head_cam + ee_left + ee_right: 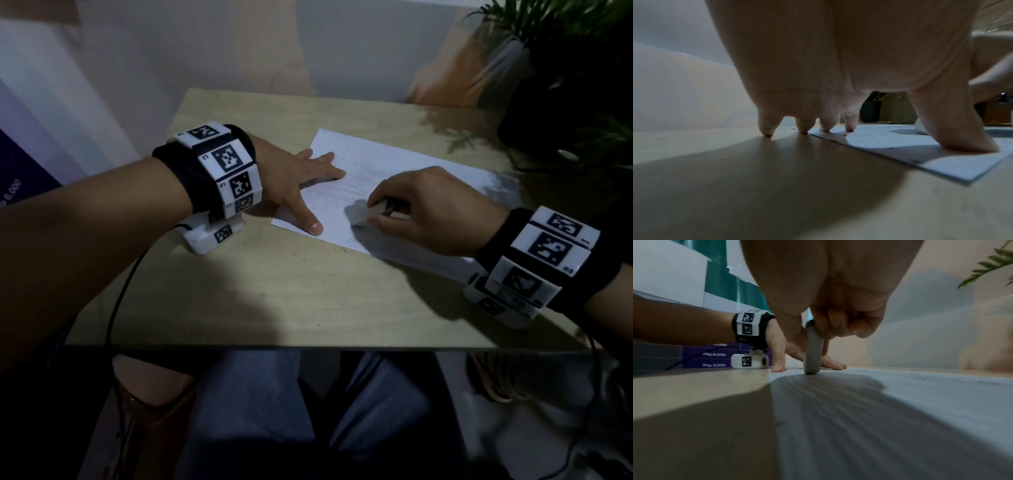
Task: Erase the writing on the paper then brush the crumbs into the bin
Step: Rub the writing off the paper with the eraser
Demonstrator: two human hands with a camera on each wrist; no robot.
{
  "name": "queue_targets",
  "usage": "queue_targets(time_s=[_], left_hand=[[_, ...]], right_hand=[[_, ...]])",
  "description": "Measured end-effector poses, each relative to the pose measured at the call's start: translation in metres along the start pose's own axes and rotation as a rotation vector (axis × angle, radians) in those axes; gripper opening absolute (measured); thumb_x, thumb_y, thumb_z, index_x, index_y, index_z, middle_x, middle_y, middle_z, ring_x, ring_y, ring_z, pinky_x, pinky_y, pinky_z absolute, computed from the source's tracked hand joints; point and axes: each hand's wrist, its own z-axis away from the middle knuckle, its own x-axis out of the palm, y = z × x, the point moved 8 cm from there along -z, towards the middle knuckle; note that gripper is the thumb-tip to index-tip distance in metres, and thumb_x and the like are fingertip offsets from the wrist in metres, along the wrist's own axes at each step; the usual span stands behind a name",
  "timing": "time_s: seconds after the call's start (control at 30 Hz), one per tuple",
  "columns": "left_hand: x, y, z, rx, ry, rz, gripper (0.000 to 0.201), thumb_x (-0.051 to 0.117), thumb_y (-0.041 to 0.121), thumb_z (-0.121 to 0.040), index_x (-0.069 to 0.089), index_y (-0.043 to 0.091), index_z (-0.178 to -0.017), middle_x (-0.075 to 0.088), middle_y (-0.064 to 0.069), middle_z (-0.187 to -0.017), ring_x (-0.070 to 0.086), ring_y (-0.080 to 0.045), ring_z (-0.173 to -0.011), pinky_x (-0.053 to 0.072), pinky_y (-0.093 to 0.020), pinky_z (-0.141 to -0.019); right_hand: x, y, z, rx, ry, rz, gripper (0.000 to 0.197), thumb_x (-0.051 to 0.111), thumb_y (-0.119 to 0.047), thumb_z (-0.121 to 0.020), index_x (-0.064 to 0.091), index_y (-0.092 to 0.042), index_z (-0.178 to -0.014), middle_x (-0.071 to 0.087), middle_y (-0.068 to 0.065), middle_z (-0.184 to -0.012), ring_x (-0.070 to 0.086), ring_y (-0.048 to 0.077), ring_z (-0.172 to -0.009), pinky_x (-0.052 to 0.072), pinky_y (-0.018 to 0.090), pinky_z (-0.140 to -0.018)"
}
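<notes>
Wooden table (239,291), light top, dim room. Right hand (431,212) pinches a white eraser (375,214) between thumb and curled fingers; eraser's lower end touches the paper (404,164). Paper lies flat at table's far right, faint grey marks on it. Left hand (298,181) spread, fingers straight, thumb and two fingertips pressing the sheet's left edge. Dark crumbs (294,254) on the table just beside the sheet. Potted plant (575,68) at far right corner.
</notes>
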Motion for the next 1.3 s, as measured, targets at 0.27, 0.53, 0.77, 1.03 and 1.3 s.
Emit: queue_targets(time_s=[0.27,0.53,0.77,1.03,1.3], left_hand=[[0.0,-0.001,0.0,-0.005,-0.003,0.007,0.121,0.073,0.076,-0.065,-0.001,0.054,-0.157,-0.023,0.031,-0.162,-0.022,0.0,-0.15,-0.003,-0.049,-0.126],[-0.001,-0.001,0.002,-0.014,-0.001,0.014,0.119,0.075,0.074,-0.068,-0.001,0.054,-0.158,-0.022,0.031,-0.162,-0.022,0.0,-0.15,-0.004,-0.048,-0.126],[-0.001,0.002,0.002,-0.017,0.005,-0.003,0.119,0.073,0.074,-0.068,-0.002,0.053,-0.158,-0.022,0.03,-0.162,-0.021,-0.001,-0.151,-0.004,-0.049,-0.126],[-0.001,0.0,0.003,-0.018,0.008,0.007,0.119,0.074,0.074,-0.068,-0.001,0.054,-0.158,-0.022,0.031,-0.162,-0.021,0.0,-0.15,-0.003,-0.047,-0.126],[-0.001,0.002,0.007,-0.028,0.008,0.004,0.118,0.074,0.073,-0.069,-0.001,0.053,-0.158,-0.022,0.03,-0.162,-0.02,-0.002,-0.151,-0.004,-0.047,-0.126]], right_hand=[[-0.003,0.005,0.0,0.063,0.006,-0.008,0.046,0.048,-0.059,-0.082,0.073,-0.023,-0.093,0.069,-0.008,-0.081,0.06,0.013,-0.072,0.051,0.039,-0.071],[0.004,-0.002,0.003,0.075,-0.107,-0.15,0.036,0.06,-0.055,-0.082,0.074,-0.024,-0.096,0.064,-0.014,-0.071,0.057,0.003,-0.067,0.045,0.026,-0.067],[0.005,-0.005,0.004,0.01,-0.1,-0.085,0.051,0.046,-0.063,-0.079,0.073,-0.025,-0.1,0.069,-0.01,-0.083,0.059,0.006,-0.073,0.05,0.032,-0.072],[0.002,-0.003,-0.001,0.019,-0.002,0.01,0.049,0.046,-0.058,-0.083,0.074,-0.021,-0.099,0.072,-0.004,-0.088,0.063,0.018,-0.077,0.052,0.04,-0.074],[0.002,0.001,-0.003,0.039,0.007,-0.042,0.023,0.065,-0.039,-0.091,0.075,-0.02,-0.099,0.073,-0.005,-0.088,0.062,0.013,-0.076,0.05,0.036,-0.074]])
